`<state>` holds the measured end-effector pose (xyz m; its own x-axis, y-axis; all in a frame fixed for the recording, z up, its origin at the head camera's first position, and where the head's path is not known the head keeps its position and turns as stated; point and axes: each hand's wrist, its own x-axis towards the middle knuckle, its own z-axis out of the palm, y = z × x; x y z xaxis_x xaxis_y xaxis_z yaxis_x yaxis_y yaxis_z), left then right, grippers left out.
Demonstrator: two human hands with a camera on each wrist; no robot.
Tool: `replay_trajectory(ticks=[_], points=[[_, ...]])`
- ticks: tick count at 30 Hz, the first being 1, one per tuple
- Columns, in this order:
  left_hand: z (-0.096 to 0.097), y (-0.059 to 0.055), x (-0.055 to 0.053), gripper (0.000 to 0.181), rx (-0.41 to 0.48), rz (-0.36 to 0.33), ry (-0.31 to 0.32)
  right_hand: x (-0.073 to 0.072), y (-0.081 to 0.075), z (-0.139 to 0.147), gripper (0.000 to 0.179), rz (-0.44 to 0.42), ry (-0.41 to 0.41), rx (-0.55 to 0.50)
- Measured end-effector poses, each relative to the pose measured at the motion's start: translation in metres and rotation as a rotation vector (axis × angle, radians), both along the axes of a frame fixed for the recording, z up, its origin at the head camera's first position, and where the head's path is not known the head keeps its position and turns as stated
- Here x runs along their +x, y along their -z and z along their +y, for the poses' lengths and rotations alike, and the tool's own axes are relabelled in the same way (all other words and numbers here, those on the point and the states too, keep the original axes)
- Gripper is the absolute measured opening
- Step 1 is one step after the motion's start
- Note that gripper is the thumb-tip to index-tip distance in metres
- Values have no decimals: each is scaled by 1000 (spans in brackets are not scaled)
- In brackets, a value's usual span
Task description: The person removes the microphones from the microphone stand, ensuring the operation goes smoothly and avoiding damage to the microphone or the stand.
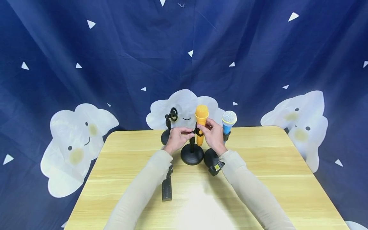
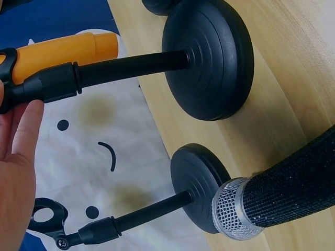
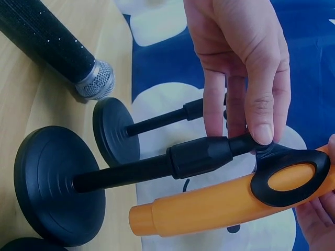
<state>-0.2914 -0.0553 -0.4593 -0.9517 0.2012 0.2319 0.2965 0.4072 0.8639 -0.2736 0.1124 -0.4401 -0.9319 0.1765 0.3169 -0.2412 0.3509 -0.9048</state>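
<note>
- three microphones: an orange microphone point(image 1: 202, 111), a blue microphone point(image 1: 226, 128), a black microphone point(image 1: 166, 190)
- three black stands (one base apiece): a middle stand point(image 1: 192, 156), a left stand point(image 1: 165, 136), a right stand point(image 1: 210, 156)
- two hands: one left hand point(image 1: 177, 138), one right hand point(image 1: 214, 135)
- two sleeves: one left sleeve point(image 1: 143, 188), one right sleeve point(image 1: 253, 187)
- one wooden-topped table point(image 1: 273, 153)
- one blue curtain point(image 1: 143, 41)
- three large printed clouds: a left cloud point(image 1: 63, 134), a middle cloud point(image 1: 184, 99), a right cloud point(image 1: 310, 105); perhaps one more, as only a sliver shows at the lower right

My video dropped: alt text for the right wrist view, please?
The left grip pinches a black stand whose ring clip overlaps an orange microphone, held at the right edge by the right grip. Upper left: a second stand, a black microphone.
</note>
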Motion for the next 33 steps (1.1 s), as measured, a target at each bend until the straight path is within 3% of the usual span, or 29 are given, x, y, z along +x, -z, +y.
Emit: replay_trajectory(ticks=[17,33], points=[[-1,0,-1,20,-29,20,2,0,-5,2,33,14,-69,0],[-1,2,-2,20,-50,50,2,0,-11,3,34,19,-86,11]])
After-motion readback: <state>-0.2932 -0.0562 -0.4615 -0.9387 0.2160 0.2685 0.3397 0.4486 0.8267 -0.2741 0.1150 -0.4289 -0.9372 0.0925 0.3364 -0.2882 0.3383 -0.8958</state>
